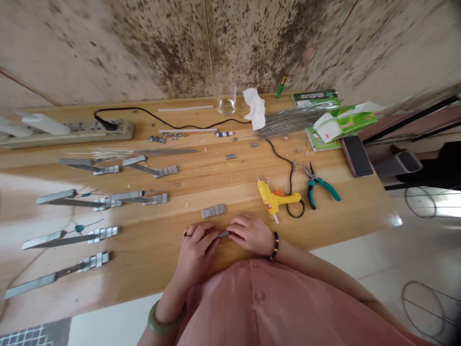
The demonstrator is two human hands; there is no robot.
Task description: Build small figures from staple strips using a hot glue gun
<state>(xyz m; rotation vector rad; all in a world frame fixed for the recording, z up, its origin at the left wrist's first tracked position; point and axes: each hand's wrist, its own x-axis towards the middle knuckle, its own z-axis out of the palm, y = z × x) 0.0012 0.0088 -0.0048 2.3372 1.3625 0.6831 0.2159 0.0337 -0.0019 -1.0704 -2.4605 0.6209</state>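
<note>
A small grey strip is pinched between my two hands near the table's front edge. My left hand grips its left end, fingers curled and thumb beneath. Closed on the other end is my right hand, with a beaded bracelet at the wrist. Just beyond my fingers lies a grey segmented piece, flat on the wood. To the right of my right hand rests a yellow glue gun. My fingers partly hide the strip, so its full shape cannot be made out.
Several grey folded strip assemblies lie at left. Pliers, a phone and a bundle of thin wires are at right. A glass stands by the wall; a black cord runs from a power strip.
</note>
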